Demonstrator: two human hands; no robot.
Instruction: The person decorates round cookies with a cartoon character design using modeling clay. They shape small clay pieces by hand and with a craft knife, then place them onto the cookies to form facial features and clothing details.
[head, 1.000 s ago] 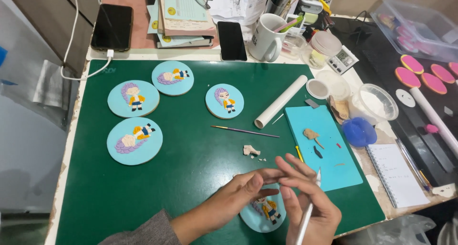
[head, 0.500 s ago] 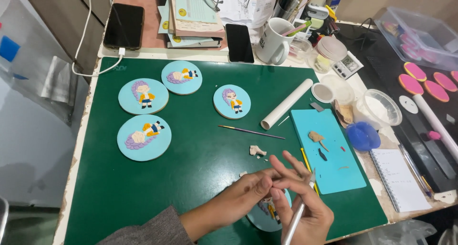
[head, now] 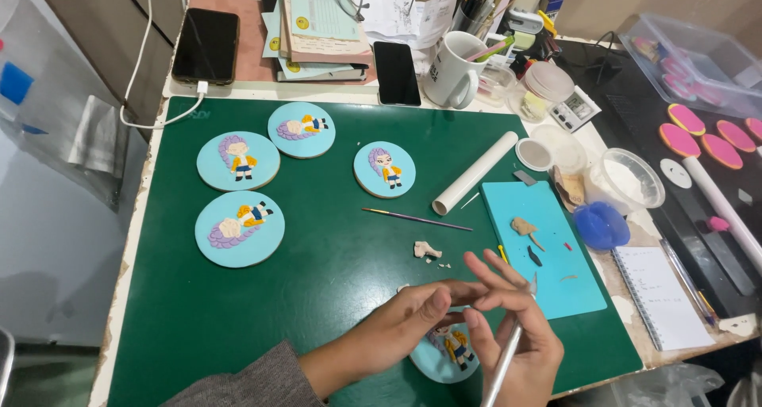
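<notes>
My left hand (head: 401, 328), in a grey sleeve, reaches in from the lower left, and its fingertips meet those of my right hand (head: 520, 332). Whether anything is pinched between them is hidden. My right hand grips a thin silver modelling tool (head: 502, 367) that points down toward the front edge. Both hands hover over a round light-blue disc (head: 448, 351) with a small figure in yellow and blue on it, mostly covered by them. A scrap of beige paste (head: 426, 251) lies on the green mat (head: 317, 296) just beyond.
Several similar decorated blue discs (head: 240, 228) lie at the left and middle. A fine brush (head: 417, 219), a white roller (head: 475, 173), a blue work sheet (head: 548, 256), a blue bowl (head: 601, 224), a notebook (head: 663, 296), a mug (head: 452, 70) and two phones (head: 205, 46) surround the mat.
My view has tilted, so the table has slid down in the picture. My two hands have drawn closer over the disc, fingertips now touching; the tool stays in my right hand.
</notes>
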